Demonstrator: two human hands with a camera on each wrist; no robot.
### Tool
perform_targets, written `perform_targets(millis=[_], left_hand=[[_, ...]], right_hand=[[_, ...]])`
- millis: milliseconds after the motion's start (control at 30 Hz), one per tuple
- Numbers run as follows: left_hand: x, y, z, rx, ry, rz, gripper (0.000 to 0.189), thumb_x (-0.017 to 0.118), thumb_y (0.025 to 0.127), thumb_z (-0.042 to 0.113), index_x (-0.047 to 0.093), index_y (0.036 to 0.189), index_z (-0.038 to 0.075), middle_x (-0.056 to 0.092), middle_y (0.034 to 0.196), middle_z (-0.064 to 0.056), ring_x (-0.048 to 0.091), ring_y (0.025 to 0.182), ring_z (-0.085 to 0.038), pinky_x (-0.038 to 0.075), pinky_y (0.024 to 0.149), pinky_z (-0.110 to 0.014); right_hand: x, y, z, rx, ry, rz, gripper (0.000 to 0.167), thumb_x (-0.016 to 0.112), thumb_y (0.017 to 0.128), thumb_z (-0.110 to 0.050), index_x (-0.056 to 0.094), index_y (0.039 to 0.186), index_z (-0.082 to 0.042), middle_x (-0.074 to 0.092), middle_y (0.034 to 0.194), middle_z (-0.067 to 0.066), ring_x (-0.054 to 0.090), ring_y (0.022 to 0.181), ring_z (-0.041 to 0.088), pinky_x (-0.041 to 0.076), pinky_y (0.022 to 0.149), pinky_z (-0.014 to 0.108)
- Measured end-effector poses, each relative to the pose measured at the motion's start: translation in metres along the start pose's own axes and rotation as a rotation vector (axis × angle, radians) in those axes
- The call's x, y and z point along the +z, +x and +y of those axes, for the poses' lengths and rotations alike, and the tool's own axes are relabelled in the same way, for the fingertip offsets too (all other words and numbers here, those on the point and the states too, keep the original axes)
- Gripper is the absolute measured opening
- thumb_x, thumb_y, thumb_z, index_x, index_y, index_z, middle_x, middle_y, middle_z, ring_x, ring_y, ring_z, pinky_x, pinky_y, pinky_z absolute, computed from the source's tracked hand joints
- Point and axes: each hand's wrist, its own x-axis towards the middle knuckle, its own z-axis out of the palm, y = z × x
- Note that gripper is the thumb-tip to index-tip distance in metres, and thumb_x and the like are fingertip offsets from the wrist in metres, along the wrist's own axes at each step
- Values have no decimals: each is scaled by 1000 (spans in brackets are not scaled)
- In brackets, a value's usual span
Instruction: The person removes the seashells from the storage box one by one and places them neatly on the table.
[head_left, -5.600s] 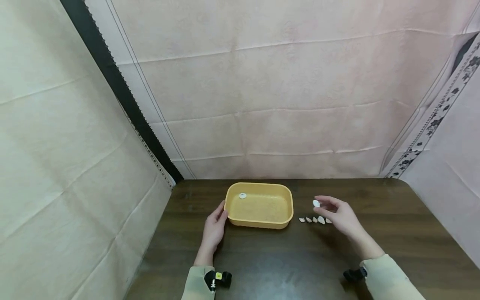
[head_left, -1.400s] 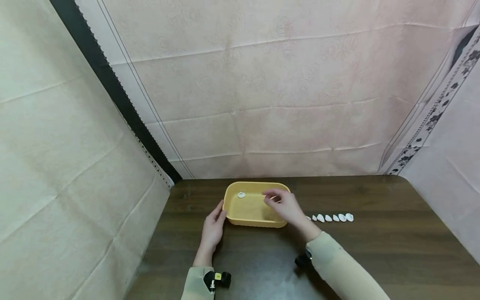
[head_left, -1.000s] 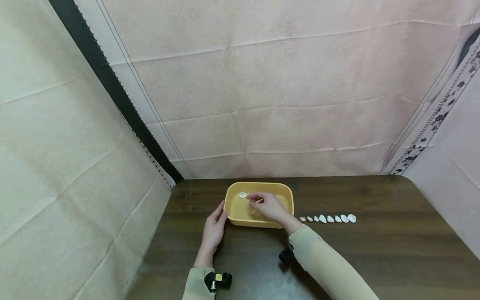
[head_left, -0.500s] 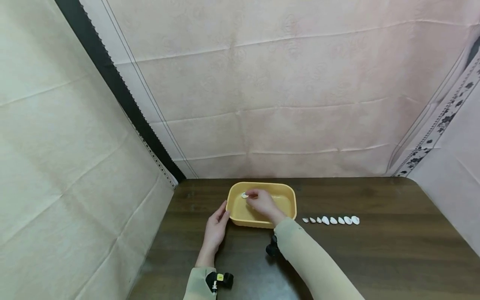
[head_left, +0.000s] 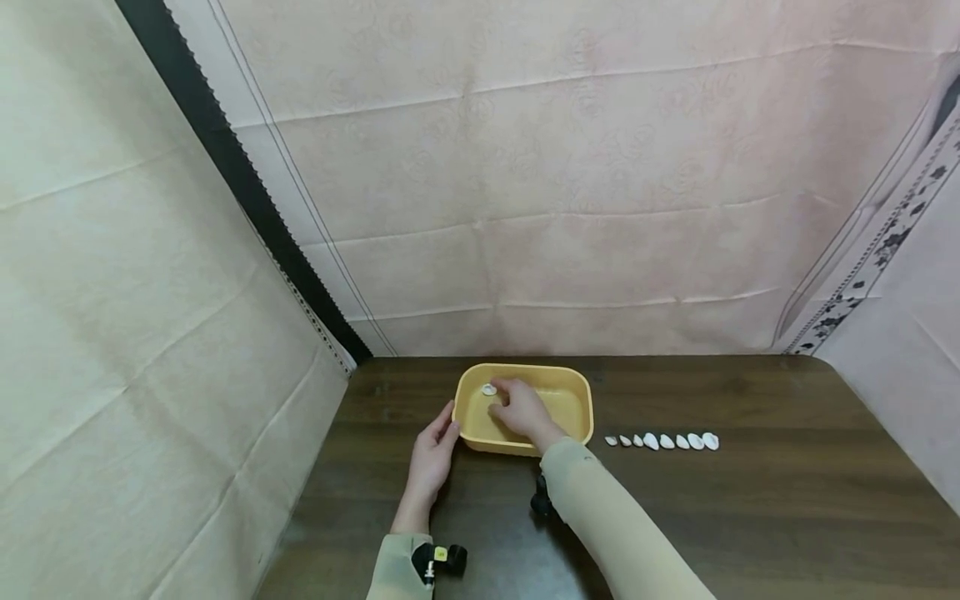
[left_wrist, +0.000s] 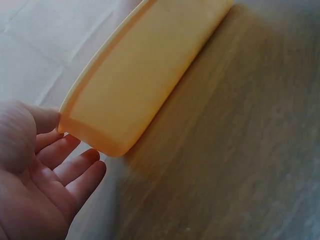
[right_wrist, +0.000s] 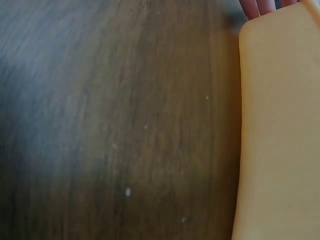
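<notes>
A yellow plastic tray (head_left: 555, 406) sits on the table with one small white shell (head_left: 488, 389) in its far left part. My left hand (head_left: 427, 462) holds the tray's near left corner. In the left wrist view the thumb lies at the rim, and the fingers (left_wrist: 82, 187) are against the outside below it. My right hand (head_left: 522, 412) reaches down inside the tray, index fingertip right at the shell, thumb spread away from it. The right wrist view shows the tray's outer wall (right_wrist: 280, 130), but my right hand's fingertips are hidden there.
Several white shells (head_left: 667, 442) lie in a row on the brown wooden table (head_left: 750, 500), right of the tray. Pale cloth (head_left: 600, 208) hangs behind the table and at both sides.
My right hand has moved left from the row of shells into the tray, and its thumb has since spread from the index finger. The row has grown longer; my left hand stays at the tray.
</notes>
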Motion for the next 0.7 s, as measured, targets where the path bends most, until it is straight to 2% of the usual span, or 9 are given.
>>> perform_targets(millis=[133, 300, 400, 567, 700], left_hand=[[0, -1, 1, -1, -11, -4, 48, 59, 112, 17, 52, 158, 7, 52, 160, -12, 45, 150, -31, 36, 123, -52], [1, 0, 1, -1, -18, -1, 49, 59, 112, 18, 52, 158, 7, 52, 160, -12, 45, 150, -31, 36, 123, -52], [2, 1, 1, 3, -10, 0, 49, 59, 112, 17, 51, 159, 5, 52, 160, -12, 45, 150, -30, 35, 123, -51], [2, 1, 2, 10, 0, 6, 48, 58, 112, 15, 51, 158, 3, 52, 160, -14, 45, 150, -32, 36, 123, -53], [1, 0, 1, -7, -12, 11, 49, 60, 112, 18, 52, 158, 6, 52, 160, -13, 46, 149, -32, 38, 122, -52]], right_hand=[[3, 2, 4, -22, -1, -17, 54, 78, 95, -14, 64, 144, 1, 71, 131, 16, 66, 111, 30, 54, 102, 50], [6, 2, 7, -33, -50, -45, 60, 78, 94, -19, 61, 148, 2, 65, 139, 21, 61, 126, 37, 49, 111, 52], [5, 1, 3, -28, -86, -60, 59, 78, 94, -20, 62, 147, 2, 62, 142, 23, 58, 130, 39, 46, 114, 53], [-1, -2, -7, -6, -59, -45, 48, 78, 94, -14, 68, 139, 2, 64, 140, 22, 59, 131, 38, 45, 115, 53], [-2, -2, -10, -29, -89, -60, 53, 78, 95, -12, 63, 143, 3, 62, 145, 22, 56, 137, 38, 43, 118, 52]])
